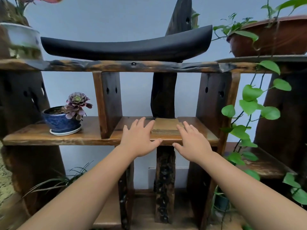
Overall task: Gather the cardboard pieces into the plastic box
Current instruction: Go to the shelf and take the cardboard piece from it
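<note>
A neat stack of brown cardboard pieces point(166, 126) lies on the middle wooden shelf point(103, 138), in the compartment between two dark uprights. My left hand point(140, 138) hovers just left of the stack, palm down with fingers spread, holding nothing. To the right of the stack, my right hand point(192, 141) is also spread open, and its fingertips reach the stack's right front corner. No plastic box is in view.
A blue pot with a purple succulent point(66, 117) stands on the same shelf to the left. A black curved dish point(126, 47) rests on the upper shelf. Green vines point(250, 113) hang at the right beside a brown pot point(272, 37).
</note>
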A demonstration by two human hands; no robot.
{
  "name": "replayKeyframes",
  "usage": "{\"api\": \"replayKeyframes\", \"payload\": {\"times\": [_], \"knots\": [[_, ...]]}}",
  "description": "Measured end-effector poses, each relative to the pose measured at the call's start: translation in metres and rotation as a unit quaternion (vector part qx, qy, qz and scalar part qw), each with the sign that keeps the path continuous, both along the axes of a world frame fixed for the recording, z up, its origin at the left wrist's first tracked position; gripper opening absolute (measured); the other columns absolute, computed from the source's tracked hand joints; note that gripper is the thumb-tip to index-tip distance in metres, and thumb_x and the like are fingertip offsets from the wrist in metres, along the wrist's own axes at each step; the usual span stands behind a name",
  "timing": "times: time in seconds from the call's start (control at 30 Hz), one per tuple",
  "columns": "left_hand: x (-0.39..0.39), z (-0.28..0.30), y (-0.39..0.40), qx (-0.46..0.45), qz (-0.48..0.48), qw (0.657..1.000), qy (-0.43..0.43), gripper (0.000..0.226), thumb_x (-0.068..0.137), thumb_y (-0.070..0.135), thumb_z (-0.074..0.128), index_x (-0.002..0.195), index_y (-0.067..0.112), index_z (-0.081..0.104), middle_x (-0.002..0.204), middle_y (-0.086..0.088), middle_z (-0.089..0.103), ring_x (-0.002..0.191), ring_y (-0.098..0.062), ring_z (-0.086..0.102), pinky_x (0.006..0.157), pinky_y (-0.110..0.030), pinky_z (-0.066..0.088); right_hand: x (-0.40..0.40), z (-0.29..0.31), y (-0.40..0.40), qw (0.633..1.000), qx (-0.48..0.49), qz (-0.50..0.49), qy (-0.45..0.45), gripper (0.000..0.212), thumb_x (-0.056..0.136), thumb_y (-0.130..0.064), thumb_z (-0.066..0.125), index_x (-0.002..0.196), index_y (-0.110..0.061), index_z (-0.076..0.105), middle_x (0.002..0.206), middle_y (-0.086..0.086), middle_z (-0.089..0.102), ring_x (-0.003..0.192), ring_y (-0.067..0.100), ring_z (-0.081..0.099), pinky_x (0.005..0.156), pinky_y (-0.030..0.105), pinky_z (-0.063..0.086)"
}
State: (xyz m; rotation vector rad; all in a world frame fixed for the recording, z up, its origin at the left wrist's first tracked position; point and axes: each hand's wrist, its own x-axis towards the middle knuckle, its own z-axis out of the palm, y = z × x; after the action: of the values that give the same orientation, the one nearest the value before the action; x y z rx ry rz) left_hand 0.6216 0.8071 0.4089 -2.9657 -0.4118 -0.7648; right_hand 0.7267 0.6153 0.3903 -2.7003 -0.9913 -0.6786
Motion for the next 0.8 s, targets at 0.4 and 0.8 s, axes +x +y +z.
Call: {"api": "replayKeyframes", "payload": {"times": [0.4,0.8], "knots": [[0.115,-0.005,0.050,-0.237,-0.085,0.964,0.089,0.075,0.089,0.061,0.044,0.152,0.027,0.020,0.155,-0.013,0.029,0.140,-0.031,0.032,0.114,-0.043,0.028,0.109,0.015,0.056,0.949,0.133,-0.046,0.282,0.073,0.091,-0.054,0.048,0.148,-0.012,0.028,0.150,0.014,0.039,0.134,0.033,0.040,0.106,0.043,0.035],[0.174,-0.039,0.068,-0.143,-0.018,0.980,0.136,0.060,0.090,0.066,0.011,0.147,0.046,0.015,0.149,-0.015,0.037,0.132,-0.036,0.036,0.102,-0.053,0.029,0.157,0.014,0.094,0.907,0.185,-0.099,0.364,0.062,0.087,-0.031,0.054,0.143,-0.012,0.034,0.126,0.012,0.054,0.103,0.028,0.056,0.076,0.034,0.044]]}}
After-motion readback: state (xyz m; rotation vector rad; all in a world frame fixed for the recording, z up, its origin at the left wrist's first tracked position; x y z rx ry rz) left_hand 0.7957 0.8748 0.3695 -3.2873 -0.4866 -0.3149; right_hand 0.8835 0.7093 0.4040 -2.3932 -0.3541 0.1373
